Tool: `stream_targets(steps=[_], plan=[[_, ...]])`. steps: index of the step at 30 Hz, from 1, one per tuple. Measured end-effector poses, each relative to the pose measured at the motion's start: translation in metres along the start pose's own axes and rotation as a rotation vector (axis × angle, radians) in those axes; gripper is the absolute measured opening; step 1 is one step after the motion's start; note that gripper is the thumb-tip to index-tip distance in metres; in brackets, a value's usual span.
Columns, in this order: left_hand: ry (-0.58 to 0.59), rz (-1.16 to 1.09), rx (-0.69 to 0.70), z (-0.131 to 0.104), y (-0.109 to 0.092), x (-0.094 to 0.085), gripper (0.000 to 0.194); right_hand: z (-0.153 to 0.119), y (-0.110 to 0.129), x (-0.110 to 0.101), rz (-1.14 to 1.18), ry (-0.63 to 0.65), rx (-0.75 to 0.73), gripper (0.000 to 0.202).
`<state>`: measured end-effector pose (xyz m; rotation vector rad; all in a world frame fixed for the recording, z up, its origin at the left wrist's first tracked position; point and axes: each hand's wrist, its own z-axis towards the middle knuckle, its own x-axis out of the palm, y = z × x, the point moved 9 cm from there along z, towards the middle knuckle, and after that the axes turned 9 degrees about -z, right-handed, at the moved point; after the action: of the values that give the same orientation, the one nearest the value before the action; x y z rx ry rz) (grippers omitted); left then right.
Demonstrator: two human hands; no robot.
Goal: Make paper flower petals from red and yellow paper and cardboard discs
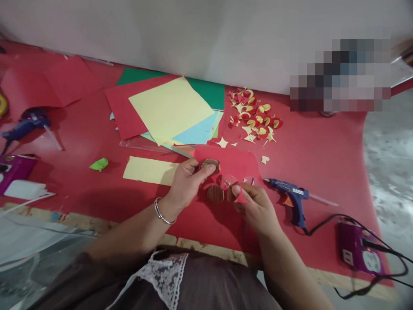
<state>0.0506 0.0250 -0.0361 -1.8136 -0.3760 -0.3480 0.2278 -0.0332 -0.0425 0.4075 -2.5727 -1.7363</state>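
Observation:
My left hand point(189, 181), with a metal bangle at the wrist, is closed on a sheet of red paper point(230, 161). Its thumb presses over a round brown striped piece point(209, 163) at the sheet's left side. Just below, a second round brown striped piece point(215, 194) shows by the paper's lower edge. My right hand point(256, 204) pinches a pointed red part of the paper at the lower right. A thin pale tip pokes out by that thumb; I cannot make out what it belongs to. The other right fingers are partly hidden.
Ahead lie stacked coloured sheets point(171, 107) and a heap of red and yellow paper pieces point(254, 114). A yellow strip point(150, 170) and green scrap point(99, 164) lie left. Glue guns point(292, 196) point(27, 122) and purple power strips point(359, 247) point(17, 172) flank me.

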Motion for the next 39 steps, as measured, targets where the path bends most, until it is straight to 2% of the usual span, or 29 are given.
stream_targets(steps=[2,3,5,7,10,13,20,28,39], plan=[[0.011,0.105,0.046,0.001,-0.005,0.0,0.031,-0.009,0.009,0.018,0.022,0.288,-0.007,0.059],[0.026,0.165,0.075,0.001,-0.007,0.0,0.029,-0.015,0.015,0.023,0.044,0.392,-0.026,0.06],[0.066,0.277,0.123,0.0,-0.008,0.002,0.027,-0.022,0.024,0.022,0.097,0.476,-0.057,0.063],[0.1,0.351,0.144,0.0,-0.006,0.004,0.029,-0.017,0.025,0.009,0.11,0.366,-0.071,0.064],[0.157,0.36,0.128,0.0,0.0,0.006,0.027,-0.005,0.017,-0.018,-0.028,0.082,-0.043,0.062],[0.211,0.303,0.096,0.0,0.002,0.011,0.027,0.002,0.01,-0.026,-0.127,-0.013,-0.005,0.063],[0.226,0.153,-0.034,-0.003,0.006,0.017,0.031,0.003,0.005,-0.026,-0.161,-0.05,0.012,0.065],[0.307,-0.01,-0.133,-0.009,0.016,0.027,0.031,0.003,0.0,-0.024,-0.106,-0.032,0.037,0.065],[0.333,0.143,-0.234,-0.01,0.028,0.022,0.044,0.003,0.001,-0.022,-0.044,0.006,0.065,0.067]])
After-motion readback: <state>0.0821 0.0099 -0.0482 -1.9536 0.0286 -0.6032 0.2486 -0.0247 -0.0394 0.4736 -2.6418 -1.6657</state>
